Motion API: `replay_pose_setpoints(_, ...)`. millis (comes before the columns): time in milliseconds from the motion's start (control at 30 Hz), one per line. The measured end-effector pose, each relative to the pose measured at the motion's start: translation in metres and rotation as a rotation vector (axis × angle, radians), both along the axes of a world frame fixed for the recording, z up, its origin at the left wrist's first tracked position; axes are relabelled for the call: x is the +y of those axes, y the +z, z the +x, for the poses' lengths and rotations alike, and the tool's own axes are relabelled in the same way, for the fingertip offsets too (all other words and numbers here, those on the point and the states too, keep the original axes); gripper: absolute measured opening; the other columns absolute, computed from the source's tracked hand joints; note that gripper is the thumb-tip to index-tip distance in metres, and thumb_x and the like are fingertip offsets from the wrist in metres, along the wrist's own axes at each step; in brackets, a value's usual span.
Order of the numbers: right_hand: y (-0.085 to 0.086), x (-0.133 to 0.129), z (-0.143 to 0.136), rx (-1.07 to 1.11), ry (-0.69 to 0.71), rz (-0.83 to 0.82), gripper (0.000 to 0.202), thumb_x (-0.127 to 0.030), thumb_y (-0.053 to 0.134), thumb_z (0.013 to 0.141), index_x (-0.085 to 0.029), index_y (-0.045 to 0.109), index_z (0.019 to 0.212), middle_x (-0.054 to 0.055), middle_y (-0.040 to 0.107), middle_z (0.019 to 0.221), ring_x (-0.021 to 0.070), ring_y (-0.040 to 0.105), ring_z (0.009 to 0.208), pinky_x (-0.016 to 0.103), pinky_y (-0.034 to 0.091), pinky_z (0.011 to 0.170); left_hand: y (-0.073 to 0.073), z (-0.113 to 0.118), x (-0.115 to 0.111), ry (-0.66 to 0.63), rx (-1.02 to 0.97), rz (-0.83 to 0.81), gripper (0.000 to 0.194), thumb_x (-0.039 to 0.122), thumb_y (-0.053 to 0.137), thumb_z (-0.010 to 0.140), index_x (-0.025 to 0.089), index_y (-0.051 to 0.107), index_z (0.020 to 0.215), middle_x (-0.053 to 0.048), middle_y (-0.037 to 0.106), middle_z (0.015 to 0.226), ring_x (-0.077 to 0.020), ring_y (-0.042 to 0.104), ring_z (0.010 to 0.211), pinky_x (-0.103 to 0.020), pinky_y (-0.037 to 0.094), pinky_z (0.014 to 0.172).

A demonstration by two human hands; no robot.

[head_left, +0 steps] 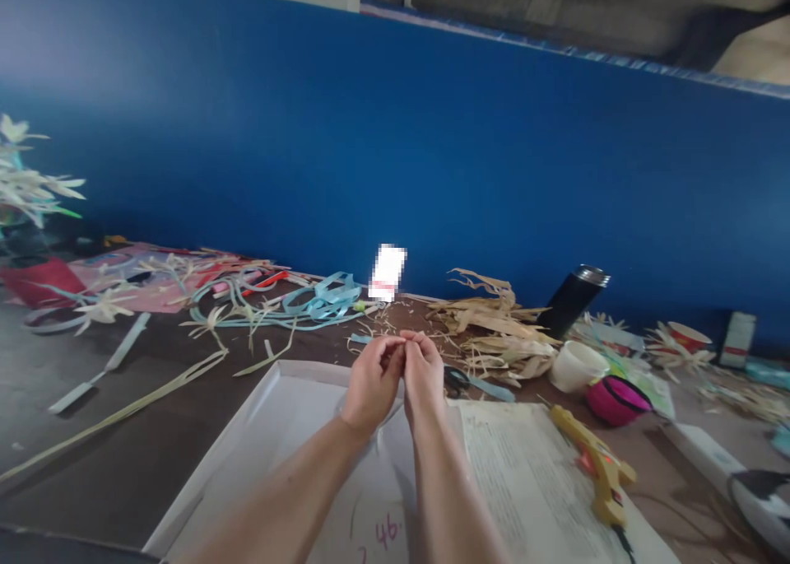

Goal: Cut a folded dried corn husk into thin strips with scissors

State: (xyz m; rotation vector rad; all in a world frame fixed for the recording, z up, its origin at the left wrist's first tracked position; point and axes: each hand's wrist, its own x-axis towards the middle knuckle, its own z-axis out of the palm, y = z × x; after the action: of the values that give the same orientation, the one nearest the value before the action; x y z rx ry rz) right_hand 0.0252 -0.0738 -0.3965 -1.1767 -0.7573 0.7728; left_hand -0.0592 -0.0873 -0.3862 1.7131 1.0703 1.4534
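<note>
My left hand and my right hand meet over the far edge of a white tray-like sheet, fingertips pinched together. Whatever lies between the fingers is hidden or too small to name. Pink handwriting marks the white sheet below my forearms. Beyond the hands, thin pale scraps are scattered on the brown table. Dark-handled scissors lie just right of my right hand. Behind them is a heap of dried husk strips.
A yellow glue gun with a lit red light rests on a printed page. Nearby are a white cup, a magenta round pouch and a tilted black flask. Light blue ribbon lies left, before a blue wall.
</note>
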Motion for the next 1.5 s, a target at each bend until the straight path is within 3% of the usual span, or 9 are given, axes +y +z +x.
replay_pose_setpoints(367, 0.009, -0.006, -0.005, 0.081, 0.022, 0.018, 0.020, -0.031, 0.059, 0.068, -0.020, 0.061, 0.084, -0.001, 0.060, 0.068, 0.0127, 0.055, 0.058, 0.024, 0.045, 0.054, 0.007, 0.000, -0.002, -0.045, -0.133, -0.133, 0.026, 0.034, 0.051, 0.081, 0.018, 0.065, 0.097, -0.006, 0.065, 0.093, -0.0145, 0.059, 0.079, -0.023, 0.046, 0.069)
replay_pose_setpoints(533, 0.012, -0.007, -0.006, 0.129, 0.067, 0.009, 0.027, -0.042, 0.065, 0.068, -0.019, 0.058, 0.081, -0.003, 0.056, 0.063, 0.0100, 0.049, 0.050, 0.021, 0.040, 0.045, 0.012, -0.003, -0.002, -0.076, -0.181, -0.262, 0.032, 0.040, 0.053, 0.079, 0.017, 0.066, 0.097, -0.004, 0.064, 0.077, -0.0108, 0.054, 0.062, -0.019, 0.042, 0.054)
replay_pose_setpoints(733, 0.017, -0.009, -0.007, 0.243, 0.124, 0.024, 0.032, -0.041, 0.069, 0.066, -0.018, 0.058, 0.084, -0.004, 0.054, 0.060, 0.0071, 0.045, 0.046, 0.019, 0.036, 0.042, 0.013, -0.004, 0.002, -0.136, -0.292, -0.344, 0.032, 0.043, 0.058, 0.075, 0.014, 0.065, 0.088, 0.002, 0.053, 0.058, -0.0058, 0.040, 0.048, -0.018, 0.033, 0.046)
replay_pose_setpoints(867, 0.027, -0.016, -0.009, 0.386, 0.253, 0.028, 0.028, -0.038, 0.070, 0.066, -0.019, 0.056, 0.081, -0.007, 0.047, 0.053, 0.0076, 0.044, 0.042, 0.018, 0.034, 0.039, 0.011, -0.003, 0.004, -0.210, -0.407, -0.379, 0.035, 0.045, 0.061, 0.072, 0.011, 0.062, 0.083, 0.004, 0.046, 0.052, -0.0044, 0.035, 0.045, -0.017, 0.028, 0.042)
replay_pose_setpoints(1067, 0.032, -0.020, -0.005, 0.515, 0.483, 0.056, 0.024, -0.035, 0.069, 0.069, -0.020, 0.052, 0.074, -0.007, 0.044, 0.053, 0.0066, 0.040, 0.041, 0.018, 0.034, 0.037, 0.013, -0.004, 0.006, -0.247, -0.439, -0.378, 0.032, 0.043, 0.061, 0.073, 0.011, 0.061, 0.078, 0.002, 0.052, 0.056, -0.0042, 0.039, 0.045, -0.017, 0.030, 0.043)
replay_pose_setpoints(1233, 0.032, -0.019, -0.004, 0.485, 0.391, 0.016, 0.027, -0.033, 0.074, 0.064, -0.019, 0.055, 0.077, -0.006, 0.047, 0.056, 0.0065, 0.042, 0.045, 0.016, 0.031, 0.037, 0.013, -0.007, 0.008, -0.142, -0.301, -0.326, 0.031, 0.041, 0.061, 0.071, 0.013, 0.065, 0.081, 0.000, 0.058, 0.061, -0.0062, 0.043, 0.048, -0.018, 0.033, 0.044)
replay_pose_setpoints(1500, 0.033, -0.019, -0.004, 0.488, 0.348, -0.010, 0.029, -0.032, 0.076, 0.061, -0.018, 0.058, 0.080, -0.006, 0.050, 0.057, 0.0056, 0.043, 0.047, 0.015, 0.030, 0.039, 0.018, -0.011, 0.004, -0.075, -0.190, -0.212, 0.022, 0.034, 0.058, 0.075, 0.015, 0.068, 0.079, -0.002, 0.066, 0.073, -0.0117, 0.057, 0.067, -0.021, 0.044, 0.063)
